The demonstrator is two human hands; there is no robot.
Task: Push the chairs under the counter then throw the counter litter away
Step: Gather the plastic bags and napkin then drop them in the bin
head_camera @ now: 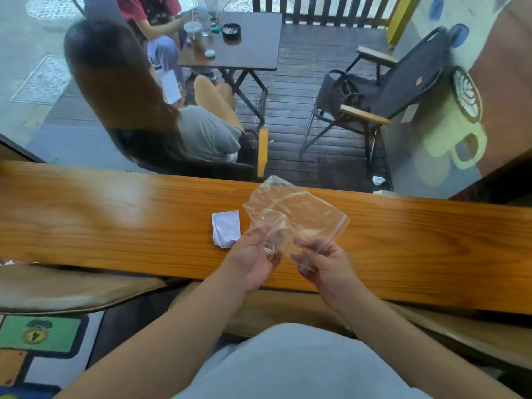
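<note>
A clear plastic zip bag [296,210] is lifted just above the wooden counter [115,220]. My left hand [253,260] pinches its lower left part and my right hand [325,266] grips its lower right part. A crumpled white paper [226,228] lies on the counter just left of my left hand. A brown padded chair seat [72,289] shows under the counter's near edge at the left, and another seat [449,332] shows at the right.
A window stands behind the counter. Outside it two people sit at a dark table [247,41], and an empty black folding chair [383,90] stands on the deck. A patterned rug [43,349] covers the floor at lower left.
</note>
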